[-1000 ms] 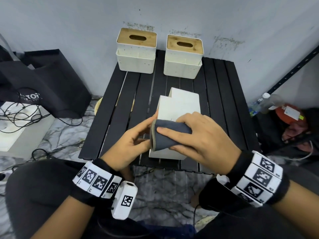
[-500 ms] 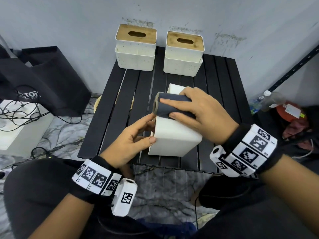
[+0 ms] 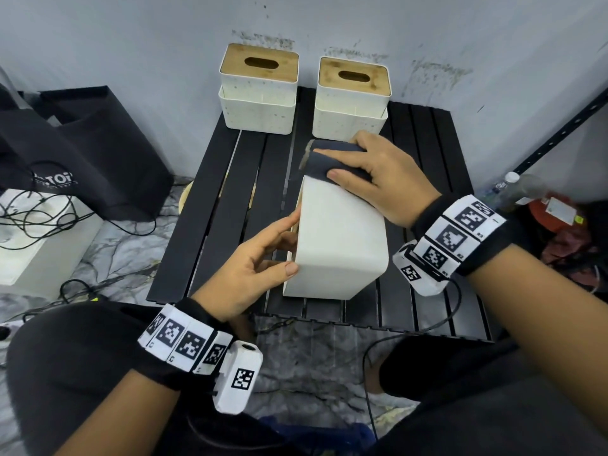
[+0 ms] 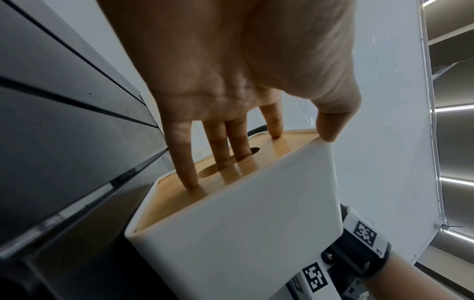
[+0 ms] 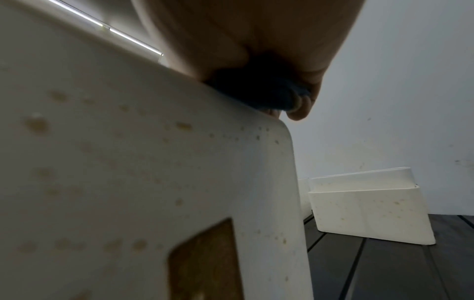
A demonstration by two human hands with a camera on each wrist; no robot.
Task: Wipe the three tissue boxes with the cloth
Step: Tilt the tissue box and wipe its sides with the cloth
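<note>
A white tissue box [image 3: 339,238] lies on its side in the middle of the black slatted table [image 3: 210,205], its wooden lid [image 4: 256,162] facing left. My left hand [image 3: 289,241] steadies it: straight fingers [image 4: 218,154] press on the lid and the thumb rests on the near upper edge. My right hand [image 3: 348,159] grips a folded dark grey cloth [image 3: 324,159] and presses it on the far end of the box's upward face. The box side [image 5: 153,162] shows brownish specks. Two more tissue boxes [image 3: 260,93] [image 3: 352,100] stand upright at the table's back edge.
A black bag [image 3: 82,153] and a white box with cables [image 3: 33,241] sit on the floor to the left. A bottle [image 3: 513,185] and red clutter [image 3: 552,212] lie to the right, beside a dark rack upright [image 3: 559,133]. The wall is just behind the table.
My right hand has slid the cloth along the box's upward face from the near end to the far end. The left hand has stayed on the lid side.
</note>
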